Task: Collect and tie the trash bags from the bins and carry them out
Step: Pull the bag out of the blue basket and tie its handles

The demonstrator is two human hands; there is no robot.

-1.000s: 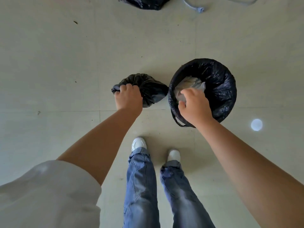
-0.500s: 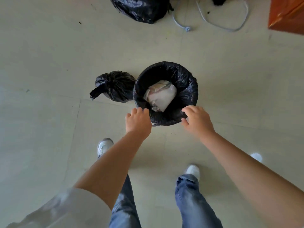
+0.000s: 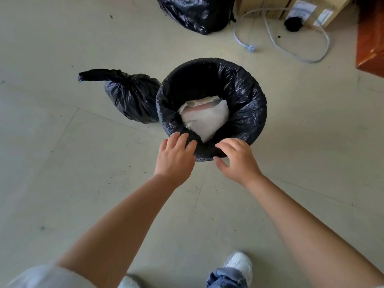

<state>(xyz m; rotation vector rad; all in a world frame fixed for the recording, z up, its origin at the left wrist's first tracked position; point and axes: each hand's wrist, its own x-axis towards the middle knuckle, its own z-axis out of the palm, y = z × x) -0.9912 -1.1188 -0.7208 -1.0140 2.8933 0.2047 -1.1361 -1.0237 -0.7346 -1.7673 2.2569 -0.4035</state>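
A round bin lined with a black trash bag stands on the floor in front of me, with white crumpled paper and plastic inside. My left hand rests its spread fingers on the near rim of the liner. My right hand touches the near rim just to the right, fingers apart, gripping nothing. A small tied black bag lies against the bin's left side, its twisted neck pointing left.
A larger black trash bag sits at the top of the view. A grey cable loops on the floor beside cardboard boxes. Reddish wooden furniture stands at the right edge. My white shoe is below.
My left hand let go of the small tied bag, which now lies beside the bin. Both hands moved to the bin's near rim, and the view shifted closer over the bin.
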